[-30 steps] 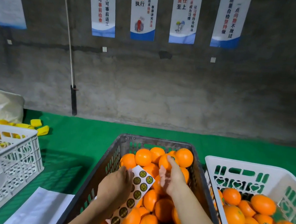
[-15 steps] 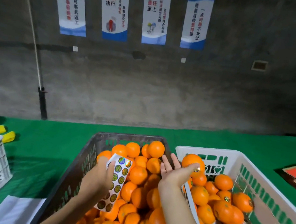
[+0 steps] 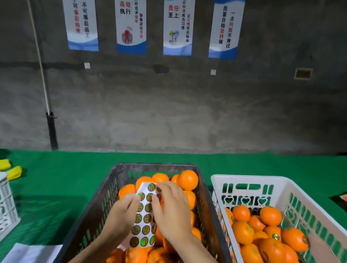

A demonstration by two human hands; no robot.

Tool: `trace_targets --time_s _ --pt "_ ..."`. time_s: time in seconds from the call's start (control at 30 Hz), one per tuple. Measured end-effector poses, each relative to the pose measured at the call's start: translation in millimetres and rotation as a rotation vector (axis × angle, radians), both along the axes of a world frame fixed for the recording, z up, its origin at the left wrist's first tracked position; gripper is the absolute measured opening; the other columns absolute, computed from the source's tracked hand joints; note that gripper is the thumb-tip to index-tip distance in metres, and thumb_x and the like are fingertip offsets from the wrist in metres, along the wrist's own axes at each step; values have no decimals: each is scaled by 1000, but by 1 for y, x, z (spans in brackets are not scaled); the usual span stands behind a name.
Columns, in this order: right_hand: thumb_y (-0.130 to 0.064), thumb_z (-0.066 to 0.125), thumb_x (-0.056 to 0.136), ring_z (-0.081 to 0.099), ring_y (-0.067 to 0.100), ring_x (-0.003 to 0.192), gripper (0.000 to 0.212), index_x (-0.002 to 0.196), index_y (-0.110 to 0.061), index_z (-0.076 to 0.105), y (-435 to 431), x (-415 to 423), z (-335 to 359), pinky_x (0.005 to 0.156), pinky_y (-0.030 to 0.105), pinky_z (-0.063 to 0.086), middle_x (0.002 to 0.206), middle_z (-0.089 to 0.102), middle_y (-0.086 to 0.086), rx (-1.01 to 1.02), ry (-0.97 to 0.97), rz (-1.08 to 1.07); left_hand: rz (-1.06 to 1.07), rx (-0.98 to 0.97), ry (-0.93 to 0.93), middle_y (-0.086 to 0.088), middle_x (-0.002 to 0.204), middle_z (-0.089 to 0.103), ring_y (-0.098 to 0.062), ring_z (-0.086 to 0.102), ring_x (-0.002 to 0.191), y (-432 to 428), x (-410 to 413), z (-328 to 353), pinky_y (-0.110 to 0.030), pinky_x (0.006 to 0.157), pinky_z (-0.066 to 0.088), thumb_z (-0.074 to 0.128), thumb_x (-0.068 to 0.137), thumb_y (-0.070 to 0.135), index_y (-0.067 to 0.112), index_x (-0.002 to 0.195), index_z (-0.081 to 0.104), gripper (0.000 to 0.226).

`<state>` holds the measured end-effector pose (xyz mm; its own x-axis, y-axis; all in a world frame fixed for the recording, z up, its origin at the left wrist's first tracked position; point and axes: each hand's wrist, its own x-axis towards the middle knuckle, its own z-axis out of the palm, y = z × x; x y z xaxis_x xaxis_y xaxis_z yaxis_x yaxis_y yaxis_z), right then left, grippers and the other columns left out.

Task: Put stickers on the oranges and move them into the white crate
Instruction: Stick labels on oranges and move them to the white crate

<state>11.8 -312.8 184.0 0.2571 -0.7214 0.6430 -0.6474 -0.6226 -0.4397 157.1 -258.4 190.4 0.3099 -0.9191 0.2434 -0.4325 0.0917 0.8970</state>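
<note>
The scene is seen from a single wide-angle camera worn on the head, aimed forward and slightly down across the table toward a grey wall hung with posters. The two hands — left hand and right hand — and the dark crate are framed close below, at the bottom centre. Straight lines are bowed toward the frame edges — no second view is given.
</note>
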Motion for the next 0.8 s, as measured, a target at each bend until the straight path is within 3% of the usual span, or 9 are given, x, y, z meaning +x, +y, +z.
trace_targets --time_s 0.07,0.17,0.3,0.37,0.43,0.5,0.6,0.7,0.8 --pt "-37 46 99 40 12 132 41 138 -24 52 -7 -1 1 112 33 31 140 51 -6 11 34 75 -39 15 -121 -13 67 60 -30 63 65 0 0 -2 -47 63 50 40 106 20 7 73 49 37" --pt "-27 49 100 51 15 118 35 133 -22 57 -19 -3 5 102 34 41 127 62 -3 197 122 232 -56 54 -189 7 58 53 -10 51 55 -1 -3 -8 -36 57 42 36 106 24 20 70 42 37" --pt "-13 63 95 63 11 90 10 102 -17 69 -24 0 17 77 28 49 94 69 -4 642 -207 401 -68 71 -225 16 66 58 -1 53 62 -5 8 -9 -34 63 46 34 98 48 28 74 50 35" --pt "-13 65 94 60 8 73 15 83 -23 66 -26 -3 17 67 25 47 77 64 -8 685 -306 398 -60 57 -332 21 83 66 4 61 74 -7 12 -6 -25 66 51 44 93 57 38 88 58 24" --pt "-10 65 94 57 4 60 20 76 -20 65 -26 -7 14 58 21 46 63 62 -10 719 -434 350 -32 26 -439 21 91 64 4 62 81 -10 15 -7 -22 69 52 56 85 59 41 96 60 22" --pt "-9 66 93 64 5 62 12 82 -8 71 -26 -10 14 55 19 49 66 70 -8 745 -559 292 -22 9 -517 22 93 63 3 62 82 -13 17 -9 -23 70 53 61 79 61 42 101 59 29" --pt "-10 68 90 71 19 72 13 93 2 73 -27 -14 16 60 29 56 81 77 9 781 -644 243 -60 50 -438 22 87 70 4 66 75 -14 18 -11 -26 67 57 61 77 60 47 98 57 25" --pt "-9 68 86 61 20 70 20 95 9 65 -27 -16 14 55 22 49 79 67 12 790 -574 189 -158 57 -344 8 83 75 -5 70 72 -18 22 -12 -38 67 58 66 86 41 26 91 70 17" --pt "-10 65 88 59 13 91 20 107 -13 65 -24 -16 12 72 19 47 99 64 2 641 -395 169 -238 108 -363 2 72 71 -10 68 64 -21 26 -14 -34 60 52 64 92 29 21 72 64 22"
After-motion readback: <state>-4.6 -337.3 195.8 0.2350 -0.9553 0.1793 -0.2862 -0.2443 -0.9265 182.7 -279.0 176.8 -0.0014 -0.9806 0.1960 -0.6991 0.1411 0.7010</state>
